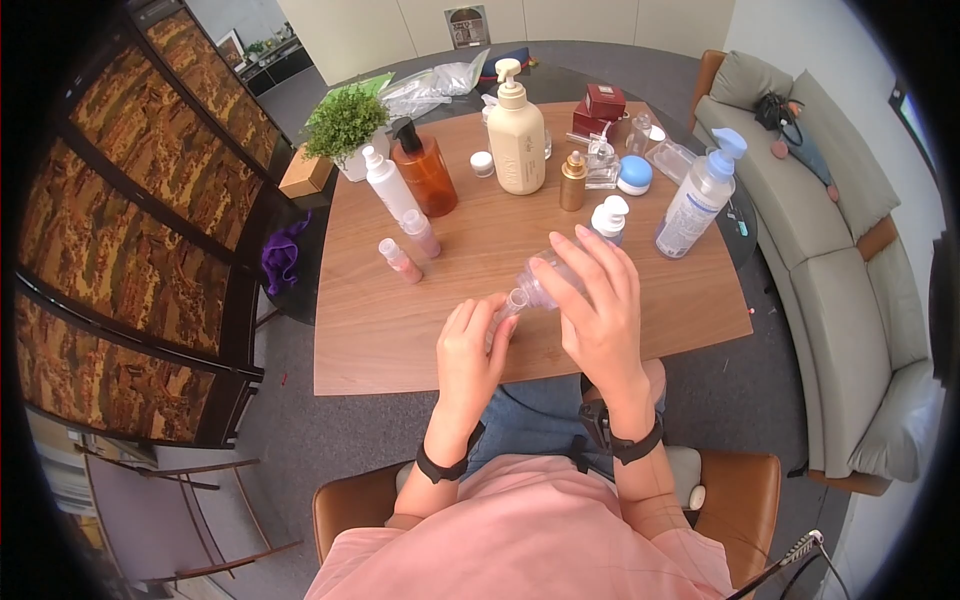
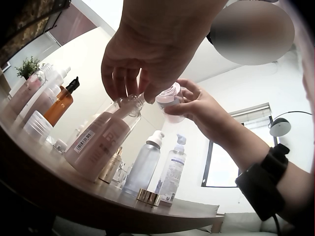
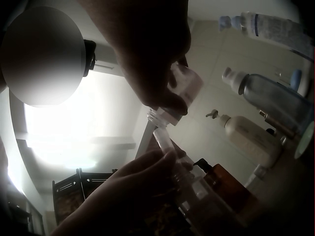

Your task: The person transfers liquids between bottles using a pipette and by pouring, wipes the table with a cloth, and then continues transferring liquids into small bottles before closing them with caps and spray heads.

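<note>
My left hand (image 1: 468, 345) pinches a narrow clear tube (image 3: 163, 139) with a round open mouth. Below those fingers a pinkish bottle (image 2: 98, 145) with a clear neck stands on the table, mostly hidden by my hand in the head view. My right hand (image 1: 605, 315) grips a small, see-through pinkish bottle (image 3: 189, 87), tipped over with its ridged neck right at the tube's mouth. Just beyond my right fingers is a clear bottle with a white pump (image 1: 610, 213).
On the wooden table (image 1: 370, 340), two small pink bottles (image 1: 403, 262) stand left, near an amber pump bottle (image 1: 428, 175). A cream pump bottle (image 1: 517, 150) stands behind. To the right are a gold bottle (image 1: 572, 185), a blue-lidded jar (image 1: 633, 176) and a blue-pump bottle (image 1: 692, 212).
</note>
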Demonstrator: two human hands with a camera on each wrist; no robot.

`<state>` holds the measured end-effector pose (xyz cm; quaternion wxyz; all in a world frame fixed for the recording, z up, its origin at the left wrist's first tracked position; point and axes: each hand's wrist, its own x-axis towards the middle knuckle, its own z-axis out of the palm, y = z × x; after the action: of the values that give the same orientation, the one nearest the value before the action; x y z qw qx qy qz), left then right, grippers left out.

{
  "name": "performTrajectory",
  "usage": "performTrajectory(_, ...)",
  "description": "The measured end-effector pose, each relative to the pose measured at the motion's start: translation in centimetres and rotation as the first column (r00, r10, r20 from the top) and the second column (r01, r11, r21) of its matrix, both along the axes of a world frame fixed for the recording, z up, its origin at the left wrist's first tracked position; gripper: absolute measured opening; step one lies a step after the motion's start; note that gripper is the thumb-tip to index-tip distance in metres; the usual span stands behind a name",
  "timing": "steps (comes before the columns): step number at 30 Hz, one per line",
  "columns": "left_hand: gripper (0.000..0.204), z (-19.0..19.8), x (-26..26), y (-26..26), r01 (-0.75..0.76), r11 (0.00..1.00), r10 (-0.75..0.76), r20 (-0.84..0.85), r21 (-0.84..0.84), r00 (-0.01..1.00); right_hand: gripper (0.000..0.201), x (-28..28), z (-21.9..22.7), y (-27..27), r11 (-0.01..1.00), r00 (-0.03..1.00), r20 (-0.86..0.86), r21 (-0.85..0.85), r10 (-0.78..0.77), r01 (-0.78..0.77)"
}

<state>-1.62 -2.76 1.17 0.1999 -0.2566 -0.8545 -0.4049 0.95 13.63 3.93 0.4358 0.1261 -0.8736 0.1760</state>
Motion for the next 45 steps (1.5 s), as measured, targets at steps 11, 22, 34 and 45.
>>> performTrajectory(11, 0.02, -0.07, 0.01, -0.03, 0.002, 1.0, -0.002, -0.006, 0.001, 1.0, 0.039, 0.07, -0.01, -0.01, 1.0, 1.0, 0.003, 0.024, -0.009, 0.009)
performTrajectory(22, 0.021, -0.24, -0.01, -0.04, 0.0, 1.0, 0.0, -0.005, 0.006, 1.0, 0.037, 0.04, 0.09, -0.08, 1.0, 1.0, -0.008, 0.028, 0.0, 0.001)
performTrajectory(34, 0.021, -0.13, 0.01, 0.04, 0.0, 1.0, 0.0, -0.008, 0.008, 1.0, 0.036, 0.19, 0.38, -0.11, 0.999, 1.0, 0.002, 0.039, 0.0, 0.0)
performTrajectory(45, 0.021, -0.09, 0.09, -0.04, -0.007, 1.0, 0.007, 0.005, 0.001, 1.0, 0.035, 0.36, 0.5, -0.24, 0.999, 1.0, 0.005, 0.044, -0.011, 0.011)
